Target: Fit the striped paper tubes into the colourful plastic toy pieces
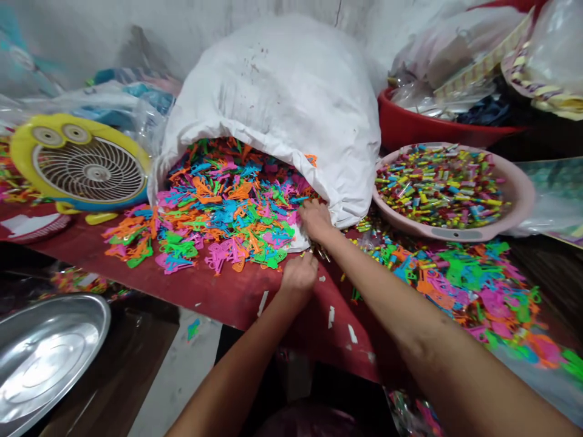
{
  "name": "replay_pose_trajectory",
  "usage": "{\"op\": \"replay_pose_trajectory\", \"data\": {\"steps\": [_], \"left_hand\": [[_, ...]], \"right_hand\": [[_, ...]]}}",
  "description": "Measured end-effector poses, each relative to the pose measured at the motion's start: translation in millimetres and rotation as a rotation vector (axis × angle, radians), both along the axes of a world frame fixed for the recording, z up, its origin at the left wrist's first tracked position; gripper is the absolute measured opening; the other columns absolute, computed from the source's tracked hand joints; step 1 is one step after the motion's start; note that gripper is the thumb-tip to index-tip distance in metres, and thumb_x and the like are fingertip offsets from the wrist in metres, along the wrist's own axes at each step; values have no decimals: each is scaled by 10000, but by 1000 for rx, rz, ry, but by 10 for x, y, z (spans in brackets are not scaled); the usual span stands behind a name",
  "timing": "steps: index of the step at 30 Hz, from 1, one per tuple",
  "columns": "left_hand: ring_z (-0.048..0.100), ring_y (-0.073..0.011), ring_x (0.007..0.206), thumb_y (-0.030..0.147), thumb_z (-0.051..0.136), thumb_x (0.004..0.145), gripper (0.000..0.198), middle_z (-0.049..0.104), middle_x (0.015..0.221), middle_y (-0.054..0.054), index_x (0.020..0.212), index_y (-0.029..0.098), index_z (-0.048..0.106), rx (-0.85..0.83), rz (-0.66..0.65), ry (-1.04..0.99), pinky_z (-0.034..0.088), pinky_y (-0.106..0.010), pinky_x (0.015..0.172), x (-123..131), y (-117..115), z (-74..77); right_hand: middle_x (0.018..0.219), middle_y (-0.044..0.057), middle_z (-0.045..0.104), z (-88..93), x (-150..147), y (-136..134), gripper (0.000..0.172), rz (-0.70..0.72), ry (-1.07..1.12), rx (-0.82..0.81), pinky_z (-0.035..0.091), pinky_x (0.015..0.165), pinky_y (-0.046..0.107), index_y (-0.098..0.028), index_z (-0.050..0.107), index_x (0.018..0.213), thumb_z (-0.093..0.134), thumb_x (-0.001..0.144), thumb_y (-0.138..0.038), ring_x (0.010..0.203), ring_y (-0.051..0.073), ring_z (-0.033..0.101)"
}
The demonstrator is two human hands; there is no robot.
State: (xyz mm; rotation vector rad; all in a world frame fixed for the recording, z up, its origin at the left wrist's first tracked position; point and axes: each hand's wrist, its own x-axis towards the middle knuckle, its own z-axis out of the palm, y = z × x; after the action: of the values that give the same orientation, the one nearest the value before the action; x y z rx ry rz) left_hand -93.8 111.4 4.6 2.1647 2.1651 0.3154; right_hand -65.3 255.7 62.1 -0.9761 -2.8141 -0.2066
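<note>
The head-worn camera looks forward and steeply down from the person's own head height, over a red tabletop (218, 297) toward a white wall (91, 36). It sits close to the work: both forearms rise from the bottom edge, placing the left hand (299, 273) and right hand (316, 220) mid-frame, just below a white sack (282, 103).

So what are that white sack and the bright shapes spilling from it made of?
The sack looks like woven plastic, matte white with soft creases, though the weave is hard to see. The shapes seem thin moulded plastic: glossy, vividly coloured, crisply outlined.
</note>
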Motion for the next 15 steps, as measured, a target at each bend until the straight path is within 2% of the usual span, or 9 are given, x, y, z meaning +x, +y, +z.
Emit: {"op": "replay_pose_trajectory", "data": {"steps": [4,9,12,13,15], "left_hand": [[587,-240,921,138,434,947,207,594,1089,-137,1028,160,622,75,59,-16,450,-355,759,-31,-101,-29],[585,-235,898,220,461,959,159,638,977,-108,945,178,614,170,100,-171,448,-353,797,-60,-218,-89],[610,-207,856,282,494,957,157,666,888,-78,948,185,617,283,223,-533,456,-318,783,-65,-316,-117],[615,-189,830,294,513,947,152,671,873,-63,975,188,618,326,263,-719,459,-298,758,-66,-355,-122],[605,-145,740,313,554,911,206,666,840,-27,1066,189,612,397,331,-1135,453,-253,680,-68,-435,-119]], "right_hand": [[1083,202,626,-57,-157,109,290,-4,-47,7,331,856,417,-104,711,961,425,936,-146,1048,318,461],[1077,178,627,-25,6,-9,306,5,-8,44,320,881,412,-119,703,1011,415,960,-211,1052,306,460],[995,136,632,6,207,-159,280,84,215,-43,364,857,376,-136,682,1049,441,959,-247,972,263,505],[934,113,631,4,291,-224,264,114,331,-130,388,829,358,-140,679,1020,454,956,-263,916,243,524],[814,58,611,-25,475,-381,239,159,535,-405,433,742,319,-153,662,936,487,945,-317,790,200,548]]}}
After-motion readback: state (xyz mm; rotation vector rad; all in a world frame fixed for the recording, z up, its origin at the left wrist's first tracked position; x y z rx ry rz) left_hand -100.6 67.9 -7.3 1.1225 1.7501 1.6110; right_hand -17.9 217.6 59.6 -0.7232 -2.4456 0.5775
